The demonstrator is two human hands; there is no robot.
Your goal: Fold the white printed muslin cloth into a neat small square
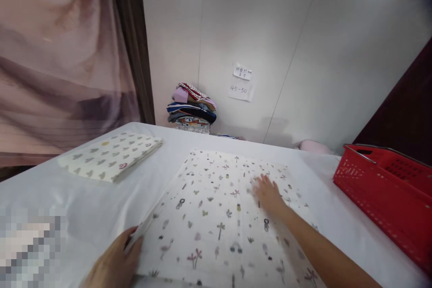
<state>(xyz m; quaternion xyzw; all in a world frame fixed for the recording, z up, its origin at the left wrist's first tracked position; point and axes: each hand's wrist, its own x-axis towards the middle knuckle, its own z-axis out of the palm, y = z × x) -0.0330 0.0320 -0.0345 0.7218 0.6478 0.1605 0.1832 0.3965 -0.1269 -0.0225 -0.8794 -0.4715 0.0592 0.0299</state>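
A white cloth printed with small plants and animals (216, 207) lies spread flat on the white table (84, 207) in front of me. My right hand (268, 193) rests palm down on it near its far right part, fingers stretched out flat. My left hand (116, 261) sits at the cloth's near left edge, with fingers curled against the edge of the layers; whether it grips them is not clear.
A folded white cloth with a heart print (111, 155) lies at the table's far left. A red plastic basket (388, 189) stands at the right edge. A stack of folded colourful clothes (191, 108) sits against the white wall, beside two paper notes (241, 83).
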